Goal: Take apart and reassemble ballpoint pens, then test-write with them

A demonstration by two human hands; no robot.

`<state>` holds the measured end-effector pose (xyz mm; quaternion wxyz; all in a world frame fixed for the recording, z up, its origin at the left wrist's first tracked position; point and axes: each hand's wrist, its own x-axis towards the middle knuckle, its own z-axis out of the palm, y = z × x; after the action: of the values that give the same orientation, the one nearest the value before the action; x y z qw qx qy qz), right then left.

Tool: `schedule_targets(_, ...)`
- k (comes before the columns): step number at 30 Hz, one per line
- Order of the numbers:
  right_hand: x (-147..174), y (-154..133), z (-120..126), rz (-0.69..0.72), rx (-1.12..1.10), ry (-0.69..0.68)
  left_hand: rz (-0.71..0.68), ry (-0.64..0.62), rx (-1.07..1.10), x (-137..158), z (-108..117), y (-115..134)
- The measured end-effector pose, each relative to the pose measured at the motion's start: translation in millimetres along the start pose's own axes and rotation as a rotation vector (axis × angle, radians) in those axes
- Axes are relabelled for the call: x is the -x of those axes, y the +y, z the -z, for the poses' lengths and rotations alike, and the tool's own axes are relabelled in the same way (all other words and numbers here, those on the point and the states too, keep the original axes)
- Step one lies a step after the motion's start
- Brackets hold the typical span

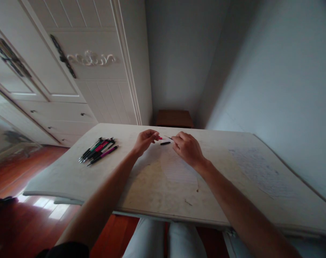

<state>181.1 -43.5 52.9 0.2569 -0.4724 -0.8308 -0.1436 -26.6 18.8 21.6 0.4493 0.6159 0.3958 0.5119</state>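
My left hand (146, 140) is closed in a pinch at the table's middle, with a small pink pen part (160, 138) showing at its fingertips. Facing it, my right hand (187, 146) grips a thin, dark-ended stick (169, 138) that looks like a pen refill, its tip pointing at the pink part. A narrow gap separates the two. Just below them a short black pen piece (165, 143) lies on the table. Under my right hand is a lined sheet of paper (179, 170). The rest of each held thing is hidden in my fingers.
A pile of pens (100, 149), black, pink, green and purple, lies on the left of the white table (141, 195). On the right is a written-on sheet (259, 172). A white wardrobe (98, 71) and a brown wooden piece (174, 118) stand beyond.
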Motion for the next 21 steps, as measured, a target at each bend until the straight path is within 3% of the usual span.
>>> schedule_targets(5,3,-1,4,-0.124,-0.040,0.009,0.041,-0.035,0.104,3,-2,2)
schedule_targets(21,7,2,-9,-0.140,-0.058,-0.144,0.046,-0.145,0.115,3,-7,-2)
